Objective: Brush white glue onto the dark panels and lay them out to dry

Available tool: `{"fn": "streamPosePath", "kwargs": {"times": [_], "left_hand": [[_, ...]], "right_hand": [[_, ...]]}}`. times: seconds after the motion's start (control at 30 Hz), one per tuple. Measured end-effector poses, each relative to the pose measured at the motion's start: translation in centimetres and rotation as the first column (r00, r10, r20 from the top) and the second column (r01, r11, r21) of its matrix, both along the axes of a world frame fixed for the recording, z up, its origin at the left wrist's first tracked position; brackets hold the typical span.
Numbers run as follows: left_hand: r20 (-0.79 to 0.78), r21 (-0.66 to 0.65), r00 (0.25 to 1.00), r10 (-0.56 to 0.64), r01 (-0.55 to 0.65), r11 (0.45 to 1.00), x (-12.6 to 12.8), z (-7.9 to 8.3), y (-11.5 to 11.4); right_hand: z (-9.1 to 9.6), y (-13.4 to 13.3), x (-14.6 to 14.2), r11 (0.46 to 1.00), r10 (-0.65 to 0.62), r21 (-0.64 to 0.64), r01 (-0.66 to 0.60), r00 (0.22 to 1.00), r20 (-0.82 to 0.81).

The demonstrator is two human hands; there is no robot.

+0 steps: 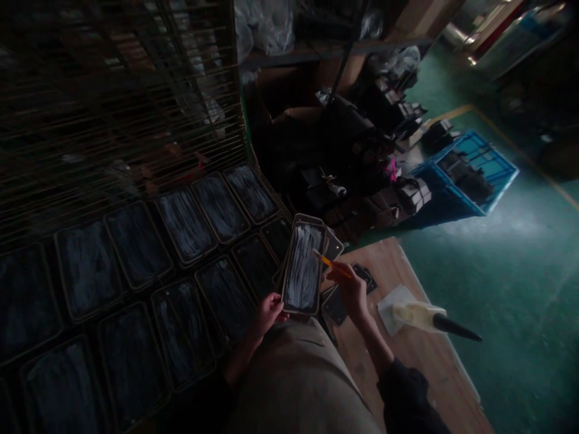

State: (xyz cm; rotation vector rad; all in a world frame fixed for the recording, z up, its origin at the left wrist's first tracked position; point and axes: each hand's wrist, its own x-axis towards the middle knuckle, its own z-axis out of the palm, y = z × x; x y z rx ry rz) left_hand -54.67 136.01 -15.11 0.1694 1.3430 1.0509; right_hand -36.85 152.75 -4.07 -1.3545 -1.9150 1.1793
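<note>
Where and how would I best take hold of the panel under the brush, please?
Pinch the panel by its rim at the near left corner, probably from the left, as the left hand does: it is flat, its face is streaked, and the brush reaches in from the right.

My right sleeve [404, 395] is dark, near black, creased and ending partway along the forearm; my left sleeve [205, 395] looks equally dark. Greyish-beige cloth [294, 380] covers my lap. My left hand [268, 313] and right hand [353, 293] are bare.
</note>
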Motion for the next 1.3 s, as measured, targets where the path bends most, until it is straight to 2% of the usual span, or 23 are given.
{"fn": "streamPosePath", "kwargs": {"times": [0.1, 0.27, 0.47, 0.63, 0.7, 0.77, 0.83, 0.97, 1.07, 1.2, 1.3], "left_hand": [[-0.02, -0.012, 1.0, -0.017, 0.017, 1.0, 0.1, 0.0, 0.2], [-0.045, -0.01, 0.998, -0.053, 0.053, 0.999, 0.2, -0.2, 0.5], [-0.021, -0.069, 0.999, -0.043, 0.041, 0.997, 0.2, -0.4, 0.9], [0.006, -0.087, 1.0, 0.01, -0.009, 0.996, 0.3, -0.7, 0.8], [0.017, -0.086, 1.0, 0.008, -0.007, 0.996, 0.4, -0.7, 0.9], [0.029, -0.083, 1.0, 0.006, -0.003, 0.997, 0.3, -0.5, 0.9], [0.041, -0.084, 0.999, 0.004, 0.0, 0.996, 0.2, -0.1, 1.0], [0.115, -0.06, 0.993, 0.035, -0.028, 0.998, -0.2, 1.0, 0.9], [0.24, -0.027, 0.968, 0.069, -0.064, 0.998, -0.4, 1.8, 0.8], [0.31, -0.018, 0.943, 0.123, -0.124, 0.992, -0.5, 3.5, 1.3], [0.327, 0.044, 0.933, 0.149, -0.172, 0.984, -0.8, 5.6, 2.7]], "right_hand": [[-0.6, 0.5, -0.9, 0.988, 0.104, 0.101, -0.117, 0.987, 0.122], [-1.4, 1.3, -2.3, 0.96, 0.192, 0.172, -0.221, 0.966, 0.171], [-3.2, 4.8, -1.1, 0.96, 0.06, 0.257, -0.113, 0.977, 0.205], [-3.2, 6.9, -0.5, 0.942, -0.087, 0.334, 0.013, 0.974, 0.208], [-3.0, 6.9, -0.8, 0.939, -0.063, 0.342, -0.007, 0.979, 0.193], [-3.2, 6.8, -1.1, 0.94, 0.025, 0.33, -0.09, 0.98, 0.197], [-3.5, 6.8, -1.2, 0.939, 0.062, 0.319, -0.126, 0.977, 0.205], [-3.9, 7.3, -0.8, 0.929, -0.108, 0.367, 0.047, 0.983, 0.149], [-4.2, 7.1, 0.0, 0.931, -0.14, 0.351, 0.104, 0.987, 0.079], [-5.8, 5.0, 1.3, 0.954, -0.179, 0.243, 0.176, 0.984, -0.011], [-7.5, 2.7, 2.0, 0.963, -0.171, 0.22, 0.156, 0.984, 0.05]]}}
